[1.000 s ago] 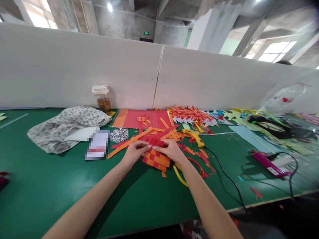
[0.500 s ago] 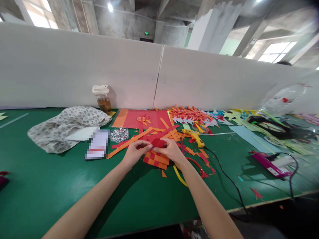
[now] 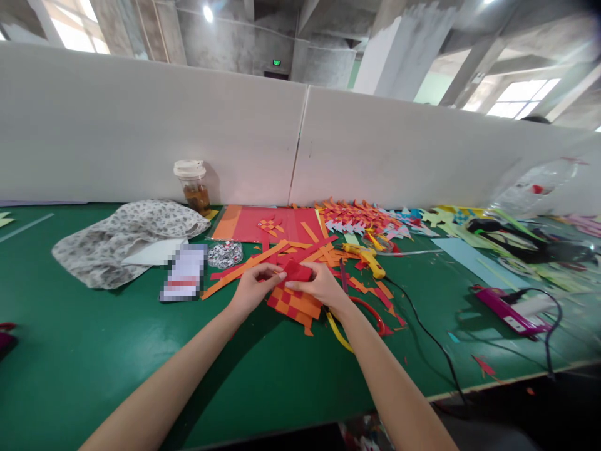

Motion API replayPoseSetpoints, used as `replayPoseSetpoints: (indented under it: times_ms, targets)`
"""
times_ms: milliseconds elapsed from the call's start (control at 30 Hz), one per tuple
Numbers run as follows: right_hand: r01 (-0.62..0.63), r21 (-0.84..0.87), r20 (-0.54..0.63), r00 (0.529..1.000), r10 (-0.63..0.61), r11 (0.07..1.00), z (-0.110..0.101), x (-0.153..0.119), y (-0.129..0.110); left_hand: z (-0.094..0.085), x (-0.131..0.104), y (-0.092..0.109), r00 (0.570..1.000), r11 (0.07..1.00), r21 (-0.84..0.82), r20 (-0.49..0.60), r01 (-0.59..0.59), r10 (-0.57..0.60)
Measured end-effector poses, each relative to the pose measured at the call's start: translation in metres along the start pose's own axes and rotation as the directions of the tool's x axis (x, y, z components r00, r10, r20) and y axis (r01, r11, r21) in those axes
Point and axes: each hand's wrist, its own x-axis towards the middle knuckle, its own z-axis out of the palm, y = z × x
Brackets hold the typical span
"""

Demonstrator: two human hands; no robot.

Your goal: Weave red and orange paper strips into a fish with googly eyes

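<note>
Nearest us, both bare forearms, left (image 3: 178,369) and right (image 3: 389,369), slant inward over the green table (image 3: 117,376) and converge ahead at its middle. Beside the right wrist we see a yellow handle (image 3: 341,335) and a red handle (image 3: 375,311), both partly hidden. Between the hands sits the woven paper piece (image 3: 293,304), orange-and-red checks at its near end, plain red at its upper part; a small orange tab hangs off its near edge.

Left hand (image 3: 256,289): closed, thumb and bent fingers pinching the red part from the left, knuckles up. Right hand (image 3: 323,289): mirrors it, thumb laid across the front, fingers gripping the opposite side. We find the thumb tips near each other.

Rightward, well apart, a purple power strip (image 3: 509,310). Left of the hands, a pixelated oblong (image 3: 183,274). Just beyond the fingers we log loose paper strips (image 3: 251,269), with a yellow glue gun (image 3: 373,262) to their right. Farther: a red sheet (image 3: 239,222) bearing a small woven fish (image 3: 270,224). Last, we note a lidded cup (image 3: 193,188) before the white partition (image 3: 164,125)
</note>
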Motion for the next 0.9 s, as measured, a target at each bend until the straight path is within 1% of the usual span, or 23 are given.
replayPoseSetpoints:
  times_ms: [100,233,367,433,533,667,733,900]
  targets:
    - [0.024,-0.063,-0.047,0.999,-0.027,0.998,0.000,0.000,-0.002,-0.001,0.001,-0.001,1.000,1.000,0.002,0.029,-0.001,0.001]
    - [0.049,-0.048,-0.116,0.992,-0.055,0.998,0.000,0.000,-0.005,0.000,0.001,-0.003,0.999,1.000,0.009,0.052,-0.009,0.008]
    - [0.050,-0.066,-0.151,0.987,-0.059,0.997,0.000,0.001,-0.006,0.001,0.001,-0.004,0.997,0.999,0.040,0.071,-0.026,0.023]
    - [0.038,-0.069,-0.165,0.985,-0.049,0.997,0.000,0.000,-0.007,0.001,0.000,-0.005,0.996,0.999,0.033,0.092,-0.003,0.000]
    - [0.032,-0.074,-0.181,0.983,-0.045,0.997,0.000,0.000,-0.006,0.002,-0.001,-0.005,0.990,0.998,0.007,0.119,0.070,-0.070]
    - [0.039,-0.071,-0.179,0.982,-0.051,0.997,0.001,0.001,-0.004,0.003,-0.001,-0.005,0.984,0.990,-0.023,0.119,0.136,-0.132]
    - [0.041,-0.067,-0.180,0.982,-0.053,0.997,0.001,0.002,-0.003,0.003,-0.001,-0.006,0.982,0.989,-0.024,0.123,0.144,-0.140]
    - [0.044,-0.053,-0.212,0.976,-0.054,0.998,0.001,0.002,-0.004,0.002,0.001,-0.011,0.985,0.993,-0.003,0.125,0.120,-0.118]
